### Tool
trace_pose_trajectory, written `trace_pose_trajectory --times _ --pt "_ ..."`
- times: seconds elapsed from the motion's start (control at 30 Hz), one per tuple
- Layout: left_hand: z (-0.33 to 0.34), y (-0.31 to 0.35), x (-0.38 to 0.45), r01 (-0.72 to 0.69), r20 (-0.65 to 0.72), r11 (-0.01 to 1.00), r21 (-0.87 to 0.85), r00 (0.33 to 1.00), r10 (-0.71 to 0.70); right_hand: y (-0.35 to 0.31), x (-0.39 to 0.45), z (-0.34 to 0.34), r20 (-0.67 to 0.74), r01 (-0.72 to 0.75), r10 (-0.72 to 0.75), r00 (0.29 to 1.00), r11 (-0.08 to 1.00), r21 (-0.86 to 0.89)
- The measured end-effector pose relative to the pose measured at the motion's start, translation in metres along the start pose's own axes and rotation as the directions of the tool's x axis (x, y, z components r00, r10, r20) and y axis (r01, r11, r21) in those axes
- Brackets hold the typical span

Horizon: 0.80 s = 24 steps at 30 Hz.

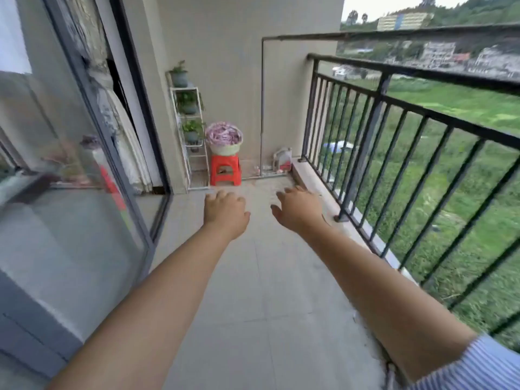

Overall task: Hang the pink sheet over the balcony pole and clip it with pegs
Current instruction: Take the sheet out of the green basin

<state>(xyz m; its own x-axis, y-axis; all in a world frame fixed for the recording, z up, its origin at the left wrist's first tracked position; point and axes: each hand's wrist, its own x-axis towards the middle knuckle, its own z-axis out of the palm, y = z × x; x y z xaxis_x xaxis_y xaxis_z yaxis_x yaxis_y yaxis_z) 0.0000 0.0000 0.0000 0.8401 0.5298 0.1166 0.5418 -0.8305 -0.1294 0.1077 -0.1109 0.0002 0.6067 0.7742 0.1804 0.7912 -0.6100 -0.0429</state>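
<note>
Two bare hands reach forward over the tiled balcony floor, both empty: the left hand with fingers loosely curled, the right hand with fingers spread. At 12 o'clock, well apart from them, the pink sheet lies bundled in a pale basket on a red stool. A plant rack stands just beside it at 11 o'clock. The pole runs above the black railing at 2 o'clock.
</note>
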Motion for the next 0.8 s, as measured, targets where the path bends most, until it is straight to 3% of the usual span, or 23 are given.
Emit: trace_pose_trajectory --times 0.33,0.57,0.8 --pt "0.099 -0.062 0.228 0.055 0.18 0.996 -0.064 0.983 -0.043 0.026 0.234 0.126 0.229 -0.005 -0.013 0.973 0.997 0.077" --pt "0.165 -0.126 0.409 0.09 0.248 0.993 -0.073 0.966 -0.07 0.017 0.432 0.194 0.261 0.051 -0.06 0.963 0.998 0.043" --pt "0.205 -0.196 0.632 0.059 0.274 0.994 -0.095 0.961 -0.03 0.031 0.655 0.226 0.266 -0.053 0.038 0.963 0.997 0.052"
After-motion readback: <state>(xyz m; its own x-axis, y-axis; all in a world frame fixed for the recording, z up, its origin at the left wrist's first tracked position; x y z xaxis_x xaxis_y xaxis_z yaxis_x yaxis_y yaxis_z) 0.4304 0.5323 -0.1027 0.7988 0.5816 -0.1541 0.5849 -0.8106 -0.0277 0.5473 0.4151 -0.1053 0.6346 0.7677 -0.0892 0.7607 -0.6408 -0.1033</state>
